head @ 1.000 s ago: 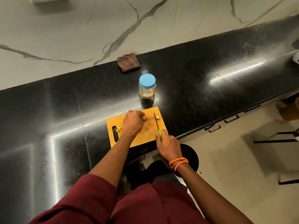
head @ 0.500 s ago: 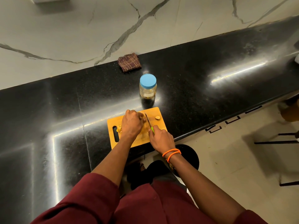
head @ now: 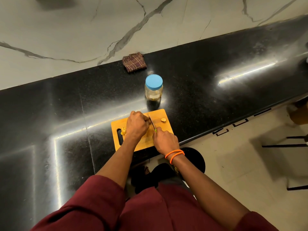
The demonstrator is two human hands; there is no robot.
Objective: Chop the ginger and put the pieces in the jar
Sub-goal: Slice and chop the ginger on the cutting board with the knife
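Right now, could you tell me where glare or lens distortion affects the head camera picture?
Head view: bright streaks of glare cross the polished black counter, one running under the cutting board; the wide lens bows the counter's edge; the jar and knife stay readable, though the ginger under the left hand is hidden.

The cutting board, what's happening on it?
A person is chopping ginger on the cutting board. The left hand holds the ginger down, mostly hiding it, while the right hand grips the knife right beside it. One cut piece lies near the board's far corner. The jar stands behind with its blue lid on.
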